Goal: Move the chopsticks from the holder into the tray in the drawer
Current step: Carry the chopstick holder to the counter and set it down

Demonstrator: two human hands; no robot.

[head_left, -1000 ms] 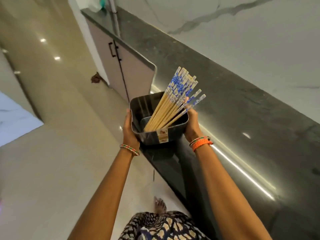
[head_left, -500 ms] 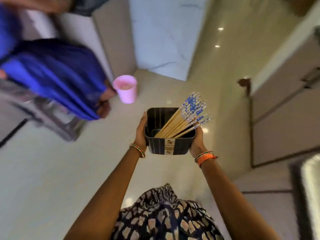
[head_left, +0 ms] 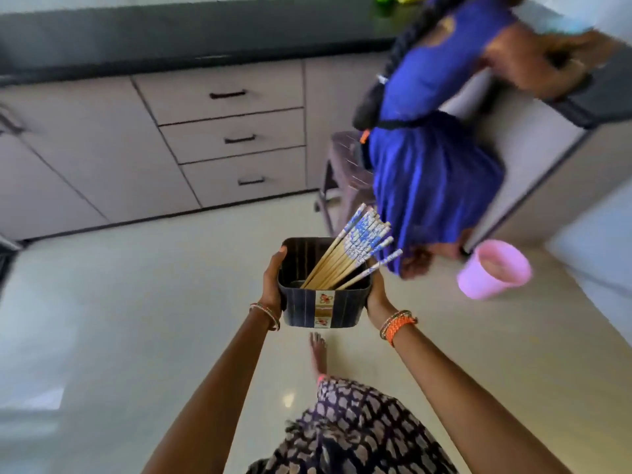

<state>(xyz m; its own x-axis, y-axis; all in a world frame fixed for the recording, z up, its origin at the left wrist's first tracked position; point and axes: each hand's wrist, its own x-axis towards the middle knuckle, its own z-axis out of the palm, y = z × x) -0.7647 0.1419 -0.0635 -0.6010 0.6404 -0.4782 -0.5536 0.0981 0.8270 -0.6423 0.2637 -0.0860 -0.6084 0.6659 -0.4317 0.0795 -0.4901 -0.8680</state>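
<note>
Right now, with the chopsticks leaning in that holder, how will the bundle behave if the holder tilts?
The chopsticks look stiff, thin and loose, all leaning over the right rim, so they would likely slide or spill that way. The holder seems light; left hand and right hand steady it.

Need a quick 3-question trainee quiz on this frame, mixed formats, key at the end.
1. True or false: the chopsticks already lie in a drawer tray.
2. Multiple choice: how is the holder carried? A) left hand alone B) both hands, right hand on the opposite side C) resting on the floor
3. Fill in: the stack of three drawers ahead is ____ (open/closed).

Key: 1 false, they stand leaning in the holder; 2 B; 3 closed.
</note>
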